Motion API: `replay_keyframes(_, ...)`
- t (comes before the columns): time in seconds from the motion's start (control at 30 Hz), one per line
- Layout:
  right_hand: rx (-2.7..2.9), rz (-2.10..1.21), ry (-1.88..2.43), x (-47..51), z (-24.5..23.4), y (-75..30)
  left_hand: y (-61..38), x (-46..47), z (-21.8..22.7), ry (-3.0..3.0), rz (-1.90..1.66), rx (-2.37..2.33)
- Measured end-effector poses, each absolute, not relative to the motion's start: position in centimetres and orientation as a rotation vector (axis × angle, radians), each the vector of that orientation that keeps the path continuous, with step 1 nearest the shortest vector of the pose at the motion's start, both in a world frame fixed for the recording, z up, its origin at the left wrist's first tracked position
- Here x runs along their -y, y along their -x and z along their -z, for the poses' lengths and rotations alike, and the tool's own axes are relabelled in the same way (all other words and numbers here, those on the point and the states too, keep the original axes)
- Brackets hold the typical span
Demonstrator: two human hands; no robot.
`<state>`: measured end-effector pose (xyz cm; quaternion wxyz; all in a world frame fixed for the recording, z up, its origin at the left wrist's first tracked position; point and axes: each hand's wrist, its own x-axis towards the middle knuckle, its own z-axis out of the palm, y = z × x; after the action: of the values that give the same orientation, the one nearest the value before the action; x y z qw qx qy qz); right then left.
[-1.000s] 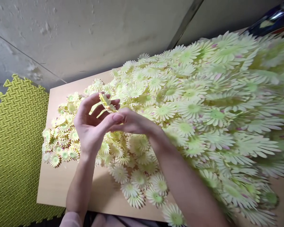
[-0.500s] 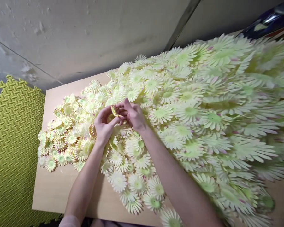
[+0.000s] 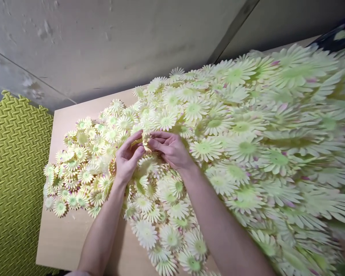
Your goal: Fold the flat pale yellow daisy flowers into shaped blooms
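My left hand (image 3: pixel 125 159) and my right hand (image 3: pixel 172 150) meet over the heap, with a small pale-yellow artificial flower (image 3: pixel 146 142) between their fingertips. It is turned nearly edge-on. The thumb and fingers of the left grip its left side, while the right thumb and index finger pinch it from the right. Beneath and around both hands lie many loose flower heads (image 3: pixel 204 148), cream-white with light green centres and some pink petal tips. Smaller, yellower flower heads (image 3: pixel 85 175) are piled left of my left hand.
The heap spreads over a light wooden table (image 3: pixel 60 237) and reaches far to the right. A grey wall (image 3: pixel 117 46) rises behind the table. Yellow-green foam mat (image 3: pixel 17 184) stands along the left edge. Some dark shiny object (image 3: pixel 337 36) is at the far right corner.
The right hand's thumb has come down from pointing up to pinch the flower. The flower has turned more upright between the hands. The view has shifted slightly.
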<state>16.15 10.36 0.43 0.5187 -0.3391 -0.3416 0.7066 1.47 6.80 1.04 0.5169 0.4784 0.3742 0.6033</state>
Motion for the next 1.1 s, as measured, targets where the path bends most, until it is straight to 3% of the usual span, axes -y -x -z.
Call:
replay_keyframes(0.4, 1.076, -1.777, 0.857, -9.66, -1.08, -15.73, -1.26, -6.93, -0.66, -1.150, -1.472, -0.966)
replay_keyframes(0.6, 1.160, -1.772, 0.818, -9.66, -1.32, -15.99, -1.34, -6.75, -1.07, -1.439, -1.447, -1.010)
replay_keyframes(0.83, 0.917, -1.848, 0.767, -9.93, -0.67, -16.20, -1.54, -6.59, -1.42, -1.219, -1.403, -0.825)
replay_keyframes(1.1, 0.950, -1.795, 0.784, -9.74, -0.70, -15.95, -1.39, -6.71, -0.92, -1.216, -1.337, -0.936)
